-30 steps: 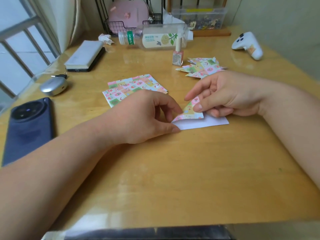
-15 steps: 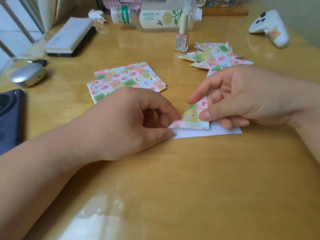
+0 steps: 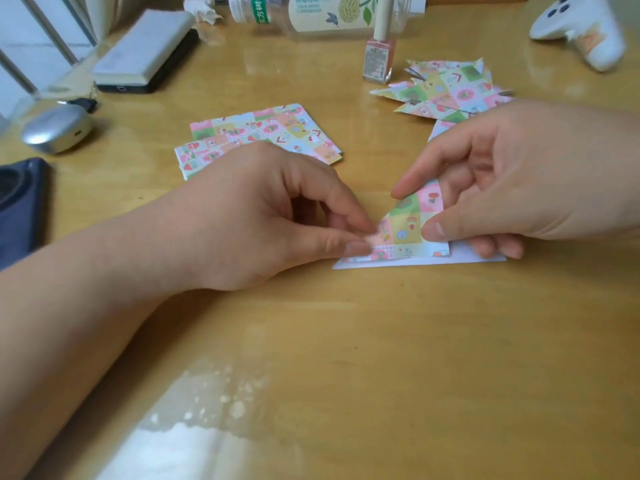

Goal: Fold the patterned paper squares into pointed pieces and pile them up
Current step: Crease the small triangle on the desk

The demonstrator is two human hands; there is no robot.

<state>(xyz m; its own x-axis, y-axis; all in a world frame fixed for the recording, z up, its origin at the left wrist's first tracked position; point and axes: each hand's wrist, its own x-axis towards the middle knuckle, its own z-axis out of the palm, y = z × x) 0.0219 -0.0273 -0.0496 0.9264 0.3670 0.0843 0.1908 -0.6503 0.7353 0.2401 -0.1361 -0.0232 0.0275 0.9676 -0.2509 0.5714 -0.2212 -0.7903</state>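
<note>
From the head camera, my left hand (image 3: 263, 216) comes in from 9 o'clock and my right hand (image 3: 519, 178) from 3 o'clock. They meet over 1 half-folded square (image 3: 408, 226) lying on the counter (image 3: 381, 358) just above the middle of the view. The square's white underside lies flat, and a patterned triangular flap is turned up over it, pointing to 12 o'clock.

My left fingers (image 3: 353, 249) are curled, with thumb and forefinger pinching the flap's corner at 9 o'clock. My right thumb presses the flap's edge at 3 o'clock and the forefinger reaches out straight by its tip. The other right fingers are curled, their tips resting on the white part.

At 11 o'clock from the fold, partly behind my left hand, lies the stack of flat patterned squares (image 3: 263, 129). At 1 o'clock, just beyond my right hand, sits the pile of pointed pieces (image 3: 446, 91). A nail polish bottle (image 3: 379, 53) stands upright just beside that pile's edge at 9 o'clock.

Further toward 12 o'clock a clear plastic bottle (image 3: 322, 12) lies on its side. A white controller (image 3: 581, 26) rests at 2 o'clock. A dark phone (image 3: 20, 209) and a grey oval case (image 3: 57, 128) lie at 9 to 10 o'clock.
</note>
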